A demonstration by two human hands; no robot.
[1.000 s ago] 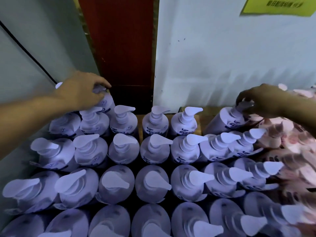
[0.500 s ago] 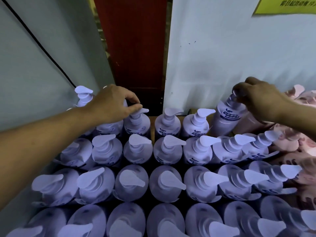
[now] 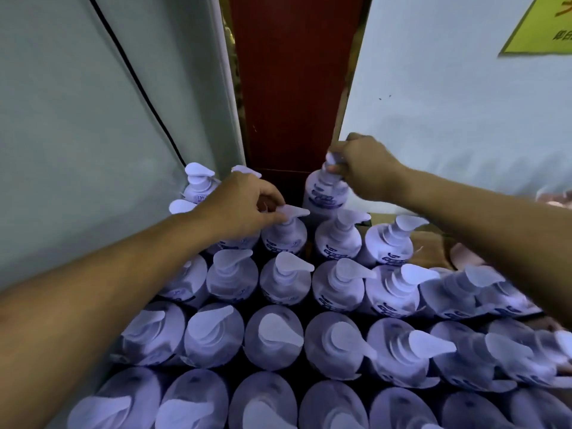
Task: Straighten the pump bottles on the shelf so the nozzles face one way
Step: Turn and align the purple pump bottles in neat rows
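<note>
My right grip (image 3: pixel 366 170) is clamping the pump head of a raised bottle (image 3: pixel 325 193), now carrying it leftward from the white wall (image 3: pixel 464 119) to the red panel (image 3: pixel 294 88). My left grip (image 3: pixel 244 205) is still pinching the nozzle (image 3: pixel 292 211) of a back-row bottle (image 3: pixel 284 239), nozzle pointing right

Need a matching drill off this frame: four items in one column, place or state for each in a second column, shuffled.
Column A
1. left hand
2. right hand
3. yellow notice
4. black cable

Column B
a. runs diagonally down the left panel
b. grips the pump top of the far bottle, by the red panel
c. top right on the white wall
d. holds the pump head of a nearer bottle

Pairs: 1-d, 2-b, 3-c, 4-a
</note>
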